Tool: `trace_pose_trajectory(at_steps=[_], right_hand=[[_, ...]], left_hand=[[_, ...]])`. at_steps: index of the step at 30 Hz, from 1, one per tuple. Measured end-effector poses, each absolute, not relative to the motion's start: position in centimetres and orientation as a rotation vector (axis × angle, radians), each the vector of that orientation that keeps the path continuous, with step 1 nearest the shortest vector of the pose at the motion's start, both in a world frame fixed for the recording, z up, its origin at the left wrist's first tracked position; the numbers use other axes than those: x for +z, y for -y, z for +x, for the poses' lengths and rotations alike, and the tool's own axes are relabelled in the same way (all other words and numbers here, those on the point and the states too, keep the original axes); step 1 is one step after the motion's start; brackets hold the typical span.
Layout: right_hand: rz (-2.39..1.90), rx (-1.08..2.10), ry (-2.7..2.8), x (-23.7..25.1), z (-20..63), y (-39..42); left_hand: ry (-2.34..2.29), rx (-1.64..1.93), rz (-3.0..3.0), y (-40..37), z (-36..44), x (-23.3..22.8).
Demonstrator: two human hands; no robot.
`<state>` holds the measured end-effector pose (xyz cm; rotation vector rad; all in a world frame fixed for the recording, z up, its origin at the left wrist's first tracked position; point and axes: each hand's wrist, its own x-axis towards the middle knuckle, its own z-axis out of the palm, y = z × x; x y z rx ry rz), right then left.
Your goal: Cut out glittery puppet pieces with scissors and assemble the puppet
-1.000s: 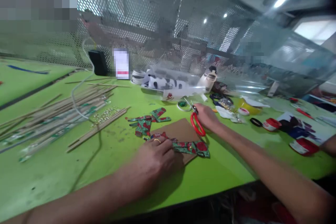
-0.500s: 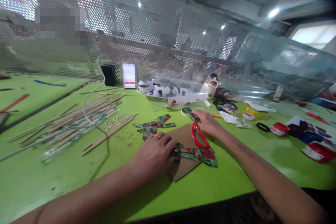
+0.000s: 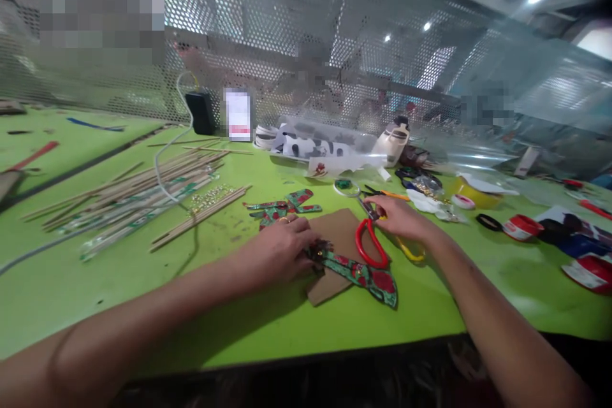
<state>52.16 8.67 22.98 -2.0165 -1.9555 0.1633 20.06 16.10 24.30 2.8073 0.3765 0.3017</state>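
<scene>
My left hand (image 3: 282,239) is closed on one end of a green-and-red patterned cut-out (image 3: 361,273). The cut-out lies across a piece of brown cardboard (image 3: 337,229). My right hand (image 3: 399,213) pinches the metal part of scissors with a red loop handle (image 3: 370,245). A yellow loop handle (image 3: 411,253) shows under that hand; whether it belongs to the same tool I cannot tell. Other patterned pieces (image 3: 291,204) lie beyond my left hand. A small round dish (image 3: 345,186) with something green in it stands beyond the scissors.
Thin wooden sticks (image 3: 129,188) and a white cable (image 3: 160,172) spread over the left. At the back are a phone (image 3: 238,115), a black box (image 3: 201,113) and rolled sheeting (image 3: 315,146). Red tape rolls (image 3: 523,227) and a yellow container (image 3: 471,191) stand on the right.
My right hand has shifted a little right, and the red handle has moved with it. The yellow handle has come into sight. The patterned cut-out has tilted slightly downward at its right end.
</scene>
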Motion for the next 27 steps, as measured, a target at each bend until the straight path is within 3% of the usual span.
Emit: trace_pose_trajectory(at_steps=[7,11,16,22,27], right_hand=[[-1.923,0.094,1.891,25.1,49.8,-7.0],[-1.7,0.403,2.058,25.9,44.0,-6.1],[-1.783,0.414,2.283,26.2,39.7,-5.6],[-1.924,0.657,2.091,26.2,39.5,-6.1],[-1.769,0.837,1.793,25.6,39.3,-6.5]], left_hand=[[-0.319,0.305,2.804,-17.4,20.2,24.0],[-0.325,0.348,2.789,-17.6,20.1,23.3],[-0.311,0.428,2.775,-17.4,19.9,22.9],[-0.32,0.491,2.805,-17.1,19.9,23.0],[-0.416,0.707,2.741,-17.2,20.1,23.0]])
